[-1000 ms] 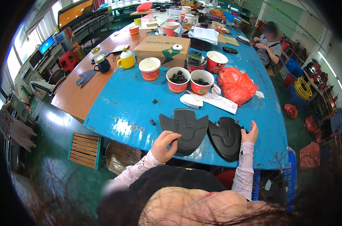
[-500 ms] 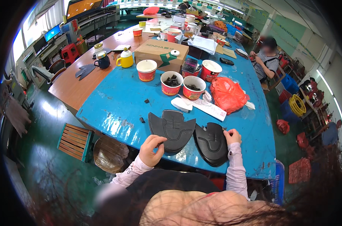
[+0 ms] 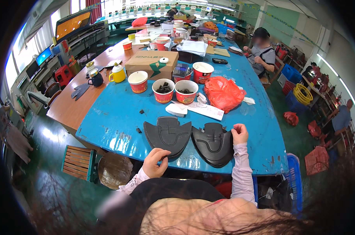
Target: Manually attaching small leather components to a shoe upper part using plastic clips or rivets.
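Two stacks of black shoe-upper pieces, curved and embossed with lines, lie side by side at the near table edge: the left stack and the right stack. My right hand pinches the upper right corner of the top piece on the right stack. Beside the lower edge of the left stack is my left hand, its thumb and fingers curled together, fingertips at the stack's rim. Whether anything sits between those fingers is hidden.
Beyond the stacks stand paper tubs, some holding black scraps, a red plastic bag, a folded white paper strip and a cardboard box. A yellow pot stands left. Another person sits along the right side.
The top piece on the right stack now lies flatter, with its embossed lines and upper tab in fuller view. My right hand stays at its corner. The whole view has shifted slightly.
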A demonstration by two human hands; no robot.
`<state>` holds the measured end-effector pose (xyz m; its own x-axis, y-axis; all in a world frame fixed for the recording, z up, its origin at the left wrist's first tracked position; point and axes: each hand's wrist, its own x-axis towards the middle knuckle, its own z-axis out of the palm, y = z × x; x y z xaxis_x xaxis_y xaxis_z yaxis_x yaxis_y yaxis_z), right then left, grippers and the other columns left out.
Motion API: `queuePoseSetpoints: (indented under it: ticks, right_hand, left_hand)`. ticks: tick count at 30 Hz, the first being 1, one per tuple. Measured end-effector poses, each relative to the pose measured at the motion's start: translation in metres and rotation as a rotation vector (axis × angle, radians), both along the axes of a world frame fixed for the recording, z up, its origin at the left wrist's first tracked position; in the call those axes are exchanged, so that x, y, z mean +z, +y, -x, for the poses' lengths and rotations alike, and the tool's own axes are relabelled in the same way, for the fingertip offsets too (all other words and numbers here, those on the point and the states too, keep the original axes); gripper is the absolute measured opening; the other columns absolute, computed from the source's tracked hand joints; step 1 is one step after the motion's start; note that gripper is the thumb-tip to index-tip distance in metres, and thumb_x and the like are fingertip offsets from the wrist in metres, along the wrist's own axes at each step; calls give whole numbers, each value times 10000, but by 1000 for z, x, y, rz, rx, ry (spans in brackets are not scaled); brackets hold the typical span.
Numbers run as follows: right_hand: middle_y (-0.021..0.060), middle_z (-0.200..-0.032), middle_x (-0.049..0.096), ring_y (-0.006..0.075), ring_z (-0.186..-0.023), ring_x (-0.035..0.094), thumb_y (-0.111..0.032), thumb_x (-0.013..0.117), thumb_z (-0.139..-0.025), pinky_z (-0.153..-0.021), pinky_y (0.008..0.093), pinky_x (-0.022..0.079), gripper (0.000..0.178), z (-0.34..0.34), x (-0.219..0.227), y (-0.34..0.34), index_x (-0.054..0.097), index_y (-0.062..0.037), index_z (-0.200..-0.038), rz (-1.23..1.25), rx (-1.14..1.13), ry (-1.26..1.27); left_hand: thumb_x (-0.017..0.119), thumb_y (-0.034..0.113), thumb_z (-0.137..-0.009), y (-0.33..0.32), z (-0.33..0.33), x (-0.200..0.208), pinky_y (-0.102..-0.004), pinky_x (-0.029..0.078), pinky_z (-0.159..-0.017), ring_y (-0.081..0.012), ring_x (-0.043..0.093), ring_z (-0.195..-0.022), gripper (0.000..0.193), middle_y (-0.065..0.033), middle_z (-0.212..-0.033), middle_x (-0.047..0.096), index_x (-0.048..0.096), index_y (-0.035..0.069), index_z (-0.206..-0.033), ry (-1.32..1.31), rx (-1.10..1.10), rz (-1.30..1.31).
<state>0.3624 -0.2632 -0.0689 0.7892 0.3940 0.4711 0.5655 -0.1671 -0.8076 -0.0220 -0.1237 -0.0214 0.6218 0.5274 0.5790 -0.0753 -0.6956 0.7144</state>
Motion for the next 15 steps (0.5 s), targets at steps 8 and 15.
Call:
queuePoseSetpoints:
  ticks: [8,15]
  right_hand:
    - [20,-884,551,127,-836,547,56,629,-745,-784,273,473,222,24,3,-46,567,-40,-935,-280,35,238]
    - [35,-870,595,120,-766,553,22,625,-779,-706,264,474,234,29,-36,-45,610,-51,-1001,-27,-354,-324]
  left_hand:
    - [616,-61,-830,30,-13,8,-252,495,-707,-89,593,-812,261,-42,-968,580,650,25,-1074,2,-140,368]
    - [643,-27,-888,56,-26,22,-227,506,-839,-108,629,-923,241,-28,-1056,636,643,14,-1125,-101,-534,892]
